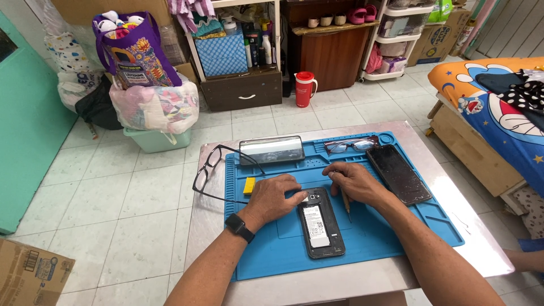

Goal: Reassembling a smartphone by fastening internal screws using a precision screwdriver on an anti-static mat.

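Note:
An opened black phone point(321, 222) lies face down on the blue work mat point(396, 226), its white battery showing. My left hand point(276, 195) rests at the phone's top left corner, fingers bent onto the mat and the phone's edge. My right hand point(352, 183) sits at the top right corner and holds a thin wooden-handled tool point(345, 203) that points down along the phone's right side. A black watch point(239, 226) is on my left wrist.
On the mat lie a second dark phone point(398, 173), a pair of glasses point(350, 145), a silver phone-shaped case point(272, 150) and a small yellow piece point(249, 185). Black glasses point(208, 170) hang over the metal table's left edge. A bed stands at right, bags and shelves behind.

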